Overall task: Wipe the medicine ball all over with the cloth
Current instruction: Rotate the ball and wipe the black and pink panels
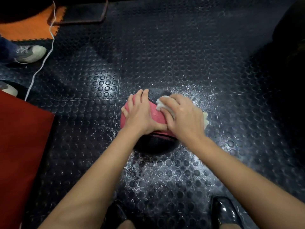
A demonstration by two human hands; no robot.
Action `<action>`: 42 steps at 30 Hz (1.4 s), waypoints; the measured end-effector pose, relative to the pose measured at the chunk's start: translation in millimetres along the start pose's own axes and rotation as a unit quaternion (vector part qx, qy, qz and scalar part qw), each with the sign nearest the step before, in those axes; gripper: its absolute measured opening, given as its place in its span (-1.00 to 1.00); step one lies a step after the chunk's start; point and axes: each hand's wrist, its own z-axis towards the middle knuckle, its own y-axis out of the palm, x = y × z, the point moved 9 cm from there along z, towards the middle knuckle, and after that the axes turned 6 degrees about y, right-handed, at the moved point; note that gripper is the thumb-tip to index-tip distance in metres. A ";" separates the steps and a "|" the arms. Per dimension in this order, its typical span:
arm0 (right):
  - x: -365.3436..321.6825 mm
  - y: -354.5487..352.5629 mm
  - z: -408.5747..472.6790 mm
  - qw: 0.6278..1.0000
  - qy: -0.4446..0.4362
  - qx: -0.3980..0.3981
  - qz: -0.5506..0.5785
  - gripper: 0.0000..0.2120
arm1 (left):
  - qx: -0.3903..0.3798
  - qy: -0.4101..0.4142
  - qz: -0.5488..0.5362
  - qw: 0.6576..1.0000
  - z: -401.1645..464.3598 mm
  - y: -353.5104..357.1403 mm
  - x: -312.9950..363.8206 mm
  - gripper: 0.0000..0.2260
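A pink and black medicine ball [156, 114] sits on the dark studded floor in the middle of the view. My left hand [140, 113] lies flat on its pink left side, fingers spread and pointing away from me. My right hand [183, 116] covers the ball's top right and grips a white cloth [160, 103] against it. The cloth bunches out past my fingertips, and a corner shows beyond the back of my hand at the right. Most of the ball is hidden under my hands.
A red mat [21, 146] lies at the left edge. Another person's grey shoe [30, 53] and a white cord [44, 58] are at the upper left, by an orange tile [29, 28]. My black shoes [222, 210] are at the bottom.
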 end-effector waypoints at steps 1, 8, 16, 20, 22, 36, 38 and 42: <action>1.0 3.4 11.5 1.000 0.006 -0.012 -0.010 -0.80 | -0.005 0.005 0.007 1.000 -0.7 1.2 1.8 0.24; 5.5 8.1 17.5 0.999 -0.006 -0.034 0.005 -0.79 | -0.016 0.015 -0.002 1.000 2.3 -0.3 -1.2 0.30; -8.2 22.7 42.7 0.996 -0.009 -0.074 -0.043 -0.73 | -0.027 0.061 0.054 0.996 -5.1 6.9 10.1 0.35; 0.9 10.3 22.0 0.999 -0.012 -0.035 -0.012 -0.77 | -0.046 0.078 0.018 0.996 5.1 -4.1 -3.4 0.37; 5.4 4.2 9.0 1.000 -0.012 -0.020 0.001 -0.81 | -0.071 0.066 0.027 0.995 8.8 -10.8 -10.0 0.38; 3.5 -3.1 -6.0 0.999 -0.038 -0.032 -0.016 -0.85 | -0.101 -0.036 0.000 0.994 -12.2 9.1 -3.7 0.37; -3.3 9.1 21.3 0.997 -0.029 -0.066 -0.026 -0.79 | -0.102 -0.040 0.003 0.994 -13.8 10.4 -2.0 0.38; -5.5 22.1 35.8 0.994 -0.004 -0.105 -0.026 -0.72 | -0.077 -0.055 0.003 0.996 -14.6 9.3 -2.8 0.38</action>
